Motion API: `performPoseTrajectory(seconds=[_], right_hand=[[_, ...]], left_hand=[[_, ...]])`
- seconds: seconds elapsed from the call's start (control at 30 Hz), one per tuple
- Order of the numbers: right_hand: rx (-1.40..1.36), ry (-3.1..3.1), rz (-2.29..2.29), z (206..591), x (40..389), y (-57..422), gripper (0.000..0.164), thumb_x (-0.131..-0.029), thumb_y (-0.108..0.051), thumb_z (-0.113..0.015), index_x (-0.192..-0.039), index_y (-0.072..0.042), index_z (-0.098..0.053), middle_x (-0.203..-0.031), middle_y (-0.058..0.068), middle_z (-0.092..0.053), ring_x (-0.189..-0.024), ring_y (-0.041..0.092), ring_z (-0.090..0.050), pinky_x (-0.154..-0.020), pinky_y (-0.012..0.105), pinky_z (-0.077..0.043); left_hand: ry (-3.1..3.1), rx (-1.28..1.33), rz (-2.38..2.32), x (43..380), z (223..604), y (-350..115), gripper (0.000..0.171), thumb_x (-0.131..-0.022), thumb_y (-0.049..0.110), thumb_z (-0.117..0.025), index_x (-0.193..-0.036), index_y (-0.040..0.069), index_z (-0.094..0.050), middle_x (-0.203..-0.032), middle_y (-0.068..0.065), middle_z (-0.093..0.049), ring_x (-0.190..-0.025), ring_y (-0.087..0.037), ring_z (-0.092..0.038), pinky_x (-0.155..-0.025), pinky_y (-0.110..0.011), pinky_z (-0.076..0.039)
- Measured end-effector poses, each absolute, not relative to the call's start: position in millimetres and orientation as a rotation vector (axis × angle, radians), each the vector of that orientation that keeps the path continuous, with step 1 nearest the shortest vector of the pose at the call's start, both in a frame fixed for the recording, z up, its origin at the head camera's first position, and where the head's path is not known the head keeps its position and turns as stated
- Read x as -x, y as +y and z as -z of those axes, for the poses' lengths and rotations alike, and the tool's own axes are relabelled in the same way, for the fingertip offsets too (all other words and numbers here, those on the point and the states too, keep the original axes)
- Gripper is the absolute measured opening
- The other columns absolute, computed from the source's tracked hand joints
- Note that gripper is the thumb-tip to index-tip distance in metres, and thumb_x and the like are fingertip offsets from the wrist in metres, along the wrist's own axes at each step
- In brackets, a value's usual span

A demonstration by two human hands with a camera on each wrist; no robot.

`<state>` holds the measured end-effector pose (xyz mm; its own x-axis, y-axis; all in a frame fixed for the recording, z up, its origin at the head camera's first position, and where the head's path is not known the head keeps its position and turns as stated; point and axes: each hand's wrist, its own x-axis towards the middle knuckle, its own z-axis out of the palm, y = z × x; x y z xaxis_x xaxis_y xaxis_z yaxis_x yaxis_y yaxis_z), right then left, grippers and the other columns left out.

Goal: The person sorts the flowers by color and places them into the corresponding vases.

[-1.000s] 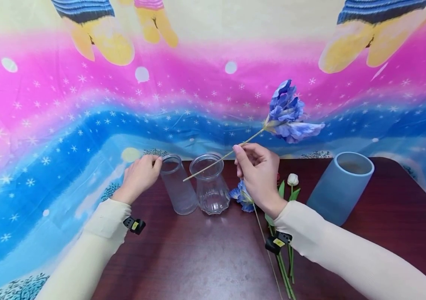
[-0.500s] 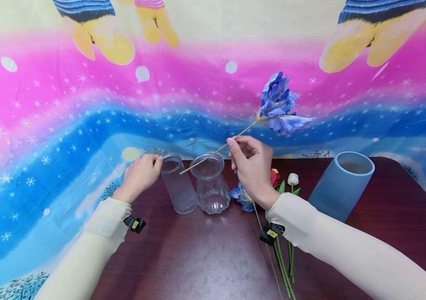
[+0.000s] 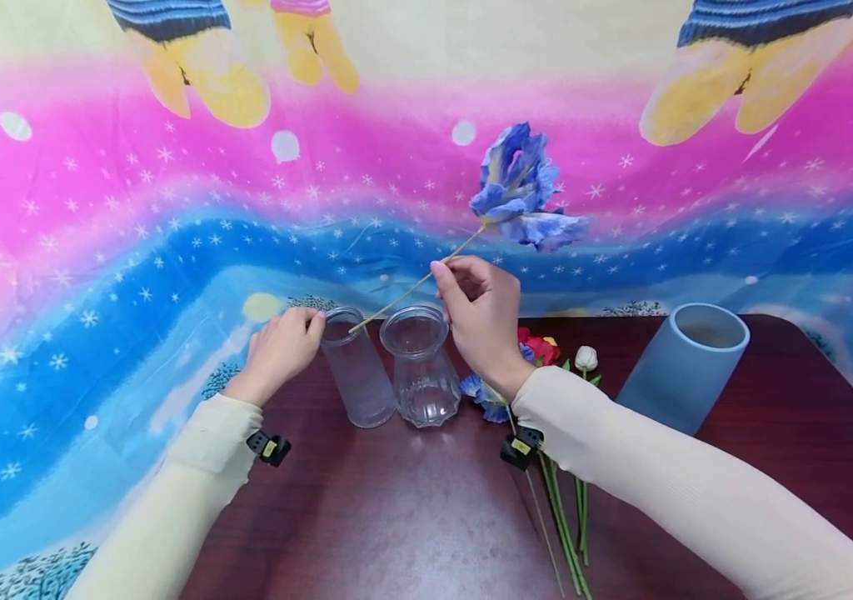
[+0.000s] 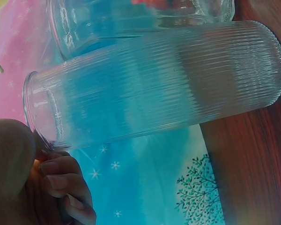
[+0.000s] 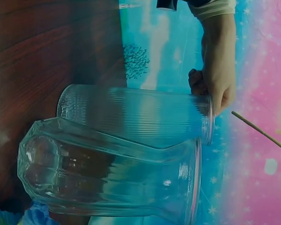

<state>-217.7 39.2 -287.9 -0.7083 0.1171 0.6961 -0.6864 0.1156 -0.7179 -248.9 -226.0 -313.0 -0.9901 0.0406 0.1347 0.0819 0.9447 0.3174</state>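
My left hand (image 3: 276,348) pinches the rim of a tall ribbed glass vase (image 3: 361,387), which stands upright on the table. In the left wrist view the thumb and curled fingers (image 4: 68,183) are at that vase's lip. Raised above the vases, my right hand (image 3: 485,317) pinches the stem of a blue artificial flower (image 3: 518,187). The stem slants down to the left, and its lower tip overlaps the ribbed vase's mouth in the head view. The right wrist view shows the bare stem end (image 5: 253,126) just above that rim. A flared clear glass vase (image 3: 426,392) stands right beside the ribbed one.
Another blue flower (image 3: 488,400), a red flower (image 3: 542,346) and a white tulip (image 3: 586,359) lie with their green stems (image 3: 565,517) on the dark wood table (image 3: 381,517). A frosted blue vase (image 3: 685,367) stands at the right. A patterned cloth (image 3: 366,192) hangs behind.
My right hand has moved left and up with the blue flower, bringing the stem tip from beside the ribbed vase to over its mouth. The left hand has stayed at the rim.
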Motion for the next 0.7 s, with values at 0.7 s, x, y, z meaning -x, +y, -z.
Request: performPoseTrajectory(seconds=[0.7], right_hand=[[-0.55, -1.994, -1.471, 283.7, 233.6, 15.8, 0.021, -0.099, -0.023, -0.066, -0.099, -0.004, -0.074, -0.074, 0.009, -0.07, -0.064, 0.02, -0.066, -0.061, 0.025, -0.05]], left_hand=[[-2.983, 0.093, 0.482, 248.7, 312.7, -226.1, 0.047, -0.108, 0.039, -0.03, -0.071, 0.016, -0.046, -0.068, -0.005, -0.047, -0.061, -0.022, -0.044, -0.053, -0.036, -0.035]])
